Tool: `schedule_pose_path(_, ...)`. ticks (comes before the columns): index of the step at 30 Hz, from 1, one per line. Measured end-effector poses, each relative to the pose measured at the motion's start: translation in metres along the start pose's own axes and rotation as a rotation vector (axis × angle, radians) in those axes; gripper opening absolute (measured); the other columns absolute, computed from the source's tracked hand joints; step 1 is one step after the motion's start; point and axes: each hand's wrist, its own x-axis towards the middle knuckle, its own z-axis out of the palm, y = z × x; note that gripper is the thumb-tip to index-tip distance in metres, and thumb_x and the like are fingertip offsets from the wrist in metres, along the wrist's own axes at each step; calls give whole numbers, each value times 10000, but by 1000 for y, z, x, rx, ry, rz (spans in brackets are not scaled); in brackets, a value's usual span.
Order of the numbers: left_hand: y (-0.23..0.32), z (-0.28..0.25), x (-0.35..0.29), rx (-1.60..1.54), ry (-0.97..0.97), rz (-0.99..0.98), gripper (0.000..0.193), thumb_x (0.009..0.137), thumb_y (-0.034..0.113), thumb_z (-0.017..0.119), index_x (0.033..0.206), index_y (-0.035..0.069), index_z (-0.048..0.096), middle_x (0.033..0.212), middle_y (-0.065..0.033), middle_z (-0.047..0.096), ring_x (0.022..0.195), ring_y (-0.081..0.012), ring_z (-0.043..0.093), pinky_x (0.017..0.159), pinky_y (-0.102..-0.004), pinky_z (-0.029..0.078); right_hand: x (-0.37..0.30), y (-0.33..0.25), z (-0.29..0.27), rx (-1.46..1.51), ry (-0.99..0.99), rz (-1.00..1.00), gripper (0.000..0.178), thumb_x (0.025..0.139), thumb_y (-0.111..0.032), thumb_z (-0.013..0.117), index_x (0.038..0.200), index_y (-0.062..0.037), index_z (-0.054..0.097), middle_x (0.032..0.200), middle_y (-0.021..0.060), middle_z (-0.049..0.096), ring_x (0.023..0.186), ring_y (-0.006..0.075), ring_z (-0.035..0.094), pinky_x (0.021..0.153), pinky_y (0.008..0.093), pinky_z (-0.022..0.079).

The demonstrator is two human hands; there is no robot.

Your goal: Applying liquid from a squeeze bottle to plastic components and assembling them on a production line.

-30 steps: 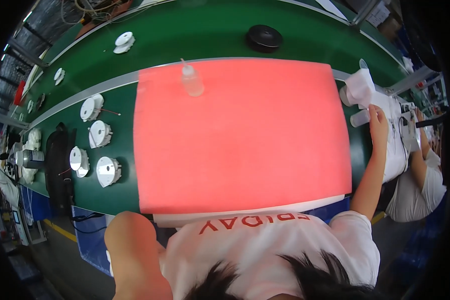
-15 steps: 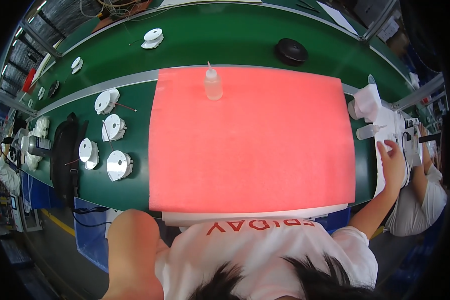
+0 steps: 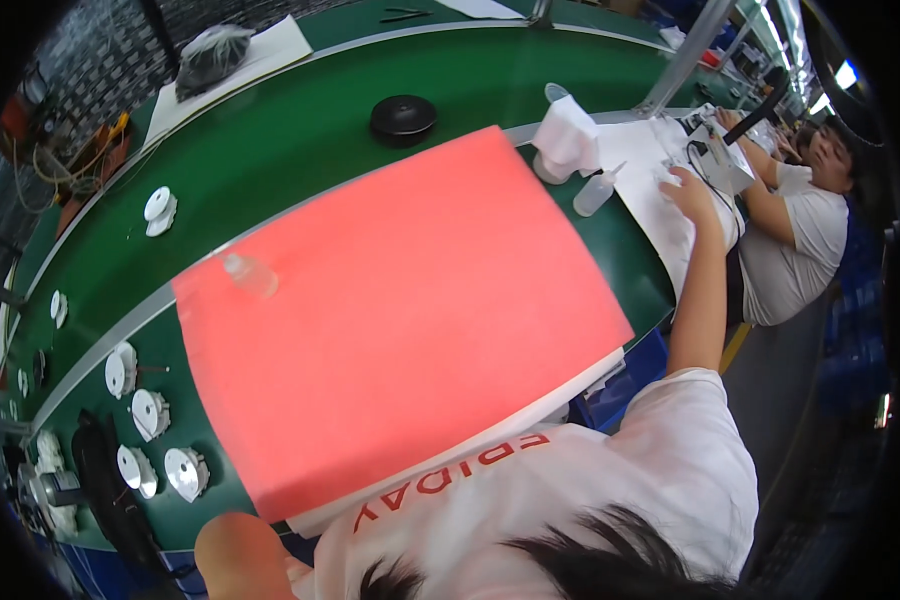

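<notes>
My right arm stretches out to the right, and my right hand (image 3: 692, 197) is over a white sheet (image 3: 642, 172) at the side of the bench. Its thumb and forefinger look apart, and I see nothing held between them. My left arm shows at the lower left only as a bent limb; the left hand is out of view. Nearest my right hand is a small clear squeeze bottle (image 3: 595, 193) with a thin nozzle. Beside that stands a container draped with a white cloth (image 3: 568, 138). A pink mat (image 3: 400, 320) covers the middle, with another nozzle bottle (image 3: 251, 276) on it.
Several white round plastic parts (image 3: 150, 414) with thin wires sit at the left, near a black bag (image 3: 110, 490). A green conveyor (image 3: 290, 150) runs behind, carrying a black round part (image 3: 403, 119). At the right, a co-worker (image 3: 795, 230) sits by a white device (image 3: 722, 165).
The view has turned to the right, so the mat and bottles appear shifted left and tilted. My right hand stays out over the white sheet, and more of the co-worker shows.
</notes>
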Motion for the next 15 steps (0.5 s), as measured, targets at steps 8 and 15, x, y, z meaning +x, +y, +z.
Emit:
schedule_pose_path(8,-104,-118,-35,1193,505,-350,520,735,94,590,1186,23,341,1186,-127,379,1053,-214,404,850,-317,350,57,63,52,-329,99,8,399,699,-211,514,1054,-32,548,975,232,575,926,349,555,807,395,429)
schedule_pose_path(15,-139,-174,-76,989,437,-823,558,746,142,614,1200,16,314,1107,-159,435,970,-205,484,784,-316,422,-7,-112,-55,652,478,-290,375,840,-349,478,1016,-39,595,722,45,569,631,94,499,542,224,378)
